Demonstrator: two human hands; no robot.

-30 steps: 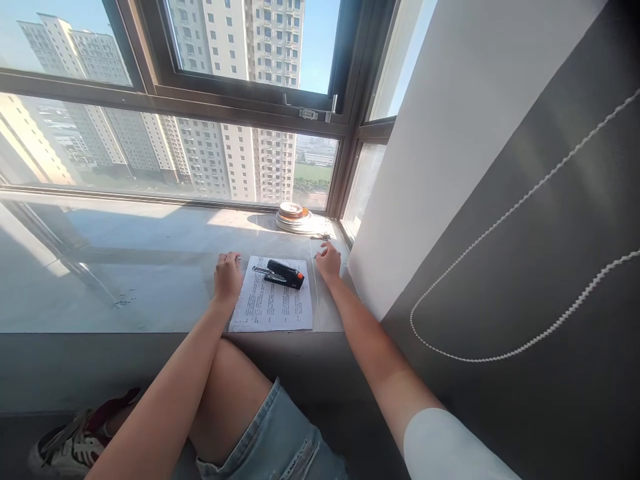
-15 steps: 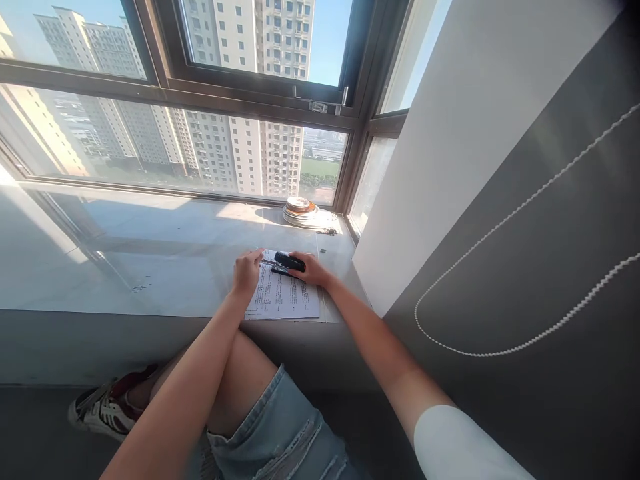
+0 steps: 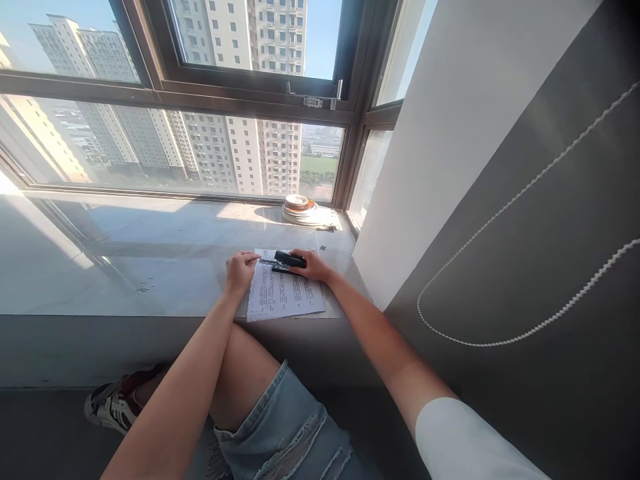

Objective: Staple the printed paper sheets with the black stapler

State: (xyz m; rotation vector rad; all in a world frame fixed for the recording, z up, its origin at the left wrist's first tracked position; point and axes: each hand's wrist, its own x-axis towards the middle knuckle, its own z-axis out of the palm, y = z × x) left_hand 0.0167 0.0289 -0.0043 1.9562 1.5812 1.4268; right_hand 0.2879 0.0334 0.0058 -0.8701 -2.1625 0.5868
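Note:
A black stapler (image 3: pixel 289 259) lies over the printed sheets, its upper arm lifted from its base, with a thin metal part showing between them on the left. My right hand (image 3: pixel 316 267) is wrapped round the stapler's right end. At the left end of the metal part, my left hand (image 3: pixel 241 272) is closed with thumb and forefinger pinched; whatever is in the pinch is too small to make out. Beneath both hands, the printed sheets (image 3: pixel 285 297) rest on the pale windowsill (image 3: pixel 190 287), reaching its front edge.
Near the window corner stands a stack of round rolls (image 3: pixel 300 210), with a small dark chain-like thing (image 3: pixel 327 229) beside it. Small dark bits (image 3: pixel 145 287) lie scattered on the left of the sill. A white bead cord (image 3: pixel 480 344) hangs at the right.
My left hand has shifted slightly left, its fingertips still close to the stapler's metal part. The sheets' lower edge has swung a little to the right. My right hand stays on the stapler.

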